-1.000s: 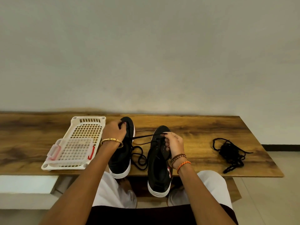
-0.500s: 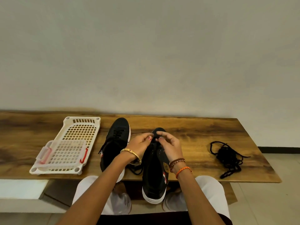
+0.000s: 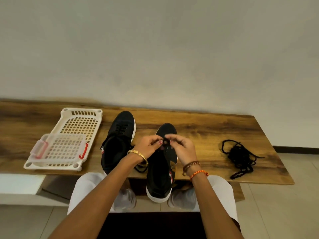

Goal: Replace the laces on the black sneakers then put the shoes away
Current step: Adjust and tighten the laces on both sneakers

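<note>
Both grips, left hand (image 3: 149, 146) and right hand (image 3: 183, 147), now pinch lace at the right sneaker (image 3: 162, 169); left sneaker (image 3: 119, 140) released, so lacing proceeds.

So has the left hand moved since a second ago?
Yes. The left hand left the left sneaker and crossed rightward to the right sneaker, meeting the right hand.

Your left hand (image 3: 149, 147) and right hand (image 3: 181, 149) cover the front eyelets of the right sneaker (image 3: 162, 166), so you cannot tell what the fingertips pinch there. Your left forearm hides part of the left sneaker (image 3: 119, 140) and the lace (image 3: 139, 168) beside it. The table (image 3: 207, 133) is cut off at the left edge.
</note>
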